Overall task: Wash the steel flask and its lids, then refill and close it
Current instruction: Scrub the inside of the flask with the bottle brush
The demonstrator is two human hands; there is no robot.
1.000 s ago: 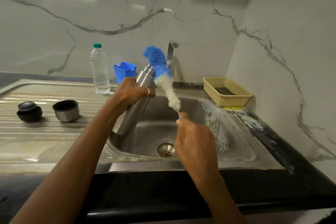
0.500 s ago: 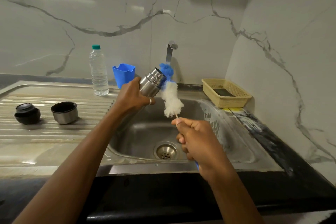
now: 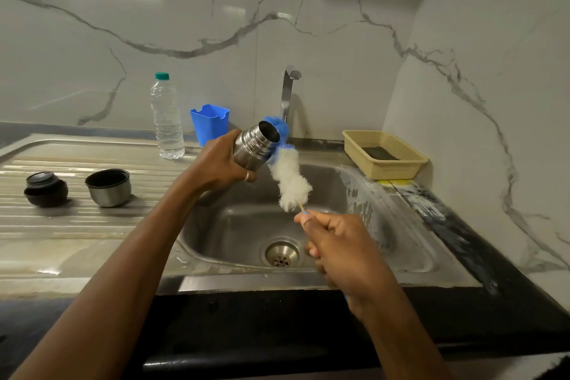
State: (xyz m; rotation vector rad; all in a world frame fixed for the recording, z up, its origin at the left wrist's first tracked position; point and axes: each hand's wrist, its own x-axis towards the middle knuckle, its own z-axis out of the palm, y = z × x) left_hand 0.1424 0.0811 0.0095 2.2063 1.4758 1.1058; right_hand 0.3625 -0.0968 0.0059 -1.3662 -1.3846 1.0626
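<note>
While the left hand (image 3: 222,163) grips the flask (image 3: 256,148) near its neck, open mouth tilted up and right above the sink (image 3: 240,225), judged so drips fall there, the right hand (image 3: 336,244) clamps curled fingers on the brush (image 3: 290,176) handle. Brush tip sits behind the mouth; rim contact cannot be confirmed. Black lid (image 3: 45,188) and steel cup (image 3: 108,187) stand aside on the drainboard (image 3: 92,231).

Shiny brushed-steel flask (image 3: 254,147), fluffy white-and-blue bristle brush (image 3: 290,181), ridged steel sink (image 3: 92,225), glossy veined marble wall (image 3: 216,25), woven-look plastic basket (image 3: 398,168).
</note>
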